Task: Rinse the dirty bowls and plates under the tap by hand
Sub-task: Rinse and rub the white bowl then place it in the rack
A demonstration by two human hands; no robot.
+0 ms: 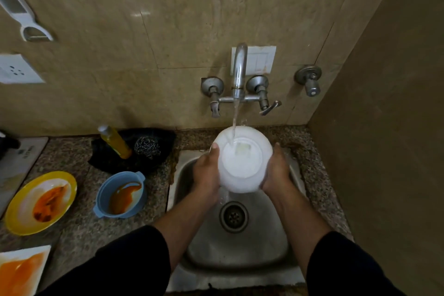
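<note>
Head view: left hand (206,173) and right hand (276,170) grasping one white bowl (242,158) under the running tap (239,72).
Each hand curls round an opposite side of the white bowl, held base-up in the stream above the sink (240,247). Wet, smooth and rigid, it is likely light, slippery and breakable; a two-sided hold on the wall suits it. On the desk (79,223) wait one blue bowl (103,190), one yellow plate (70,184) and one square white plate (24,253), all sauce-stained.

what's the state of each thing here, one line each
chrome wall tap: running
white round bowl: base up, under the stream
left hand: grips bowl
right hand: grips bowl
blue handled bowl: orange residue
yellow round plate: orange residue
white square plate: orange residue
</note>
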